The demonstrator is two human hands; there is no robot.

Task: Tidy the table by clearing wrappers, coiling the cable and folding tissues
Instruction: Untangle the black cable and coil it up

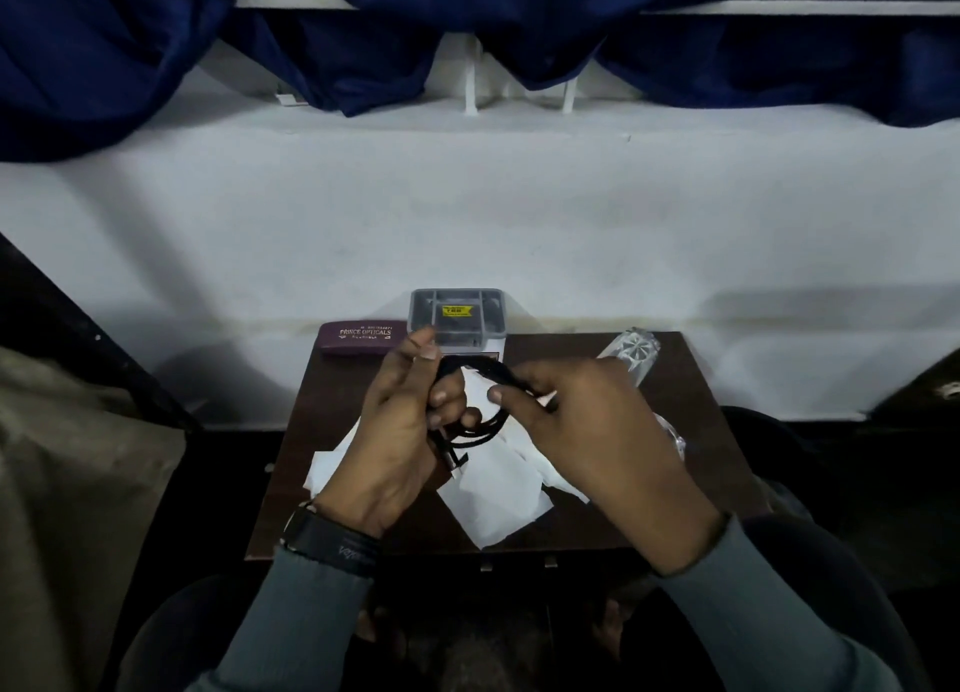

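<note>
A black cable (480, 423) hangs in loops above the small dark brown table (597, 514). My left hand (400, 431) grips the loops on their left side, thumb and fingers curled round them, with a plug end dangling below the palm. My right hand (587, 421) pinches the cable's upper strand just right of the loops. White tissues (493, 504) lie spread and crumpled on the table under both hands. A clear plastic wrapper (631, 353) lies at the table's far right, partly hidden behind my right hand.
A maroon spectacle case (358, 338) sits at the table's far left corner. A grey plastic box with a yellow sticker (457, 317) stands at the far edge. Behind runs a white ledge (467, 213) under blue curtains (130, 52).
</note>
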